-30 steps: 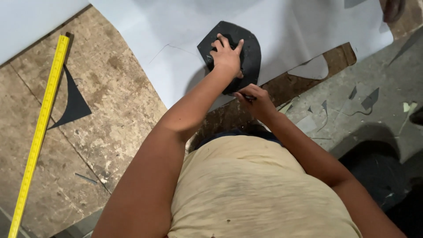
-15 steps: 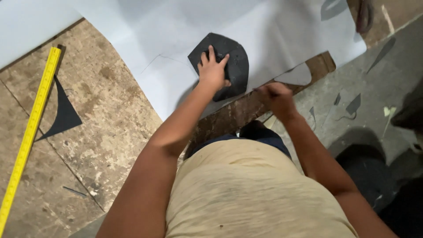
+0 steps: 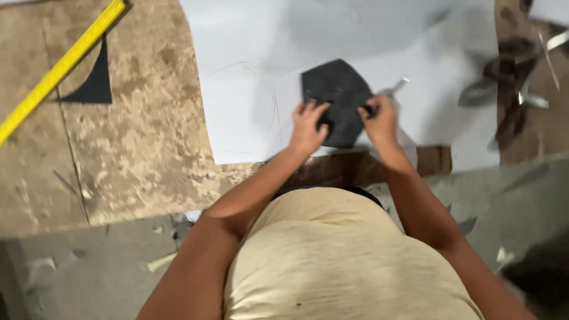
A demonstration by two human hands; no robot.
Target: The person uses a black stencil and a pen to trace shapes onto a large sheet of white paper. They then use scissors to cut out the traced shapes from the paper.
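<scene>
Since half a second ago the right hand (image 3: 380, 121) has come up to the template's (image 3: 335, 99) right edge, fingers clenched on a pen (image 3: 396, 88); left hand (image 3: 308, 127) presses flat on its lower left, on the sheet (image 3: 249, 71).

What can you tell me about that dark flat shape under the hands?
The dark template is a flat, charcoal-black piece with angled edges, roughly a pentagon, stiff like card or rubber. It lies flat on the pale grey sheet. The left hand presses its lower left; the right hand, holding a silvery pen, meets its right edge.
</scene>
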